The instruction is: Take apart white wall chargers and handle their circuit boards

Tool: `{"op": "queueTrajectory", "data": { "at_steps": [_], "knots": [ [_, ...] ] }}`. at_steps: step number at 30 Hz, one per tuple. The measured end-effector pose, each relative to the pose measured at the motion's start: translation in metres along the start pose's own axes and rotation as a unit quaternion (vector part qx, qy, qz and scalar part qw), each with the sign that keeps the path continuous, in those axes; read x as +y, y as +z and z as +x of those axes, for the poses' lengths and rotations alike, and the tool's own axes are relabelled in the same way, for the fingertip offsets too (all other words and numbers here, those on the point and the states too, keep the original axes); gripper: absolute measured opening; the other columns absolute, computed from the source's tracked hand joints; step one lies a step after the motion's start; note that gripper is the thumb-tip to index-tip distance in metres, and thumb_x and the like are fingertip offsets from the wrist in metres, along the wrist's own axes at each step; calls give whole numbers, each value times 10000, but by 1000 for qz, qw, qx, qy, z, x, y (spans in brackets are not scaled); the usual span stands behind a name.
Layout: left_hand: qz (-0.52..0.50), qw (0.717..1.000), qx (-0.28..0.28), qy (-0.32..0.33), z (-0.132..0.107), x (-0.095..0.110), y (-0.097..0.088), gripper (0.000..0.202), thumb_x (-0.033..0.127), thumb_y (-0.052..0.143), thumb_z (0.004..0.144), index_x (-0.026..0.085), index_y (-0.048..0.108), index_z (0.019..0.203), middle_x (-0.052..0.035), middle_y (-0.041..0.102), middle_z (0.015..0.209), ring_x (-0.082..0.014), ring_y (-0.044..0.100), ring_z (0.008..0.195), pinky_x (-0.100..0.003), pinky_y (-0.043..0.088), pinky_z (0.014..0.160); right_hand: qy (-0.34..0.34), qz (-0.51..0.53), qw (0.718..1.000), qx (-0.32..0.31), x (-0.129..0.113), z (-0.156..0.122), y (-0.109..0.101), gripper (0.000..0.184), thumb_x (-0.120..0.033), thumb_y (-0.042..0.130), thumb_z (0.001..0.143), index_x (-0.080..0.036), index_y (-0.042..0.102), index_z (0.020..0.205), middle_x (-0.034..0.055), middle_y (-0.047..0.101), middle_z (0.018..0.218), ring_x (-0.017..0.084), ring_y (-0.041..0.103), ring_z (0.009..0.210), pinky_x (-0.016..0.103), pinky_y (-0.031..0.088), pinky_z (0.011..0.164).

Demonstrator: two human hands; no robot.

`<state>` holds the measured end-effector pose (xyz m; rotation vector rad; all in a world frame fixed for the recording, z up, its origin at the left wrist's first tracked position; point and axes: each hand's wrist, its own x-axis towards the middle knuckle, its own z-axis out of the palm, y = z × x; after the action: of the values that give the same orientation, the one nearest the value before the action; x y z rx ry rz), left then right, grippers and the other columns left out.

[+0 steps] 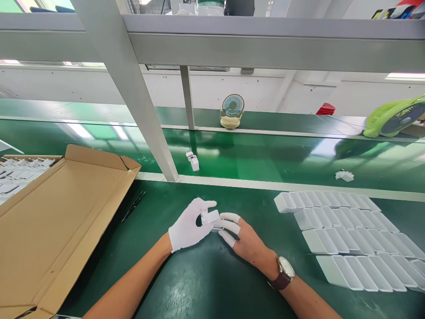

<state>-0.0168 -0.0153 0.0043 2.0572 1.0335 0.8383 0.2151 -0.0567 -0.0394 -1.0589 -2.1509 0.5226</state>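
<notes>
In a white glove, my left hand [191,226] pinches a small white plastic part [210,217] between thumb and fingers, just above the green work surface. My right hand [244,237], with white covers on its fingertips and a watch on the wrist, closes its fingers on the part's right end. The fingers hide some of the part, and its exact kind is unclear. Rows of white plastic housings [358,246] lie to the right of my hands. Black tweezers [133,206] lie to the left.
An open cardboard box [76,212] with many white pieces stands at left. Behind the metal rail [265,185], a green belt carries a white adapter-like piece [194,161] and another white piece [344,175]. A small fan [232,108], a green fan [392,116] and a slanted post [133,88] are farther back.
</notes>
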Motion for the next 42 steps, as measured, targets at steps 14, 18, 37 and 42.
{"op": "queueTrajectory", "data": {
  "at_steps": [14,18,37,42],
  "knots": [
    [-206,959,-75,-179,7,-7,-2,235,233,740,784,193,567,938,29,561,849,-115,488,758,-250,404,694,-63,-68,996,-2,4,0,4,469,-200,579,990,-324,548,1441,144,552,1373,270,642,1141,441,611,928],
    [-260,943,-106,-181,7,-16,-7,309,292,784,780,192,597,1005,12,600,869,-130,549,786,-270,450,719,-54,-70,996,-26,5,2,7,474,-242,555,1015,-325,501,1478,137,504,1472,275,631,1204,465,588,997],
    [-251,964,36,-79,5,-27,-21,707,313,780,787,252,516,1441,-116,605,1324,-262,574,1165,-425,504,987,-66,-102,990,65,-20,12,-3,408,-183,566,989,-305,590,1378,111,628,1256,222,711,979,369,647,832],
    [-108,992,-71,10,-1,-12,-10,851,262,848,712,349,492,1480,-53,627,1295,-255,573,1187,-467,483,1069,-41,-107,993,-18,-12,2,10,469,-185,529,1001,-312,530,1453,136,609,1288,261,686,1047,421,637,851]
  ]
}}
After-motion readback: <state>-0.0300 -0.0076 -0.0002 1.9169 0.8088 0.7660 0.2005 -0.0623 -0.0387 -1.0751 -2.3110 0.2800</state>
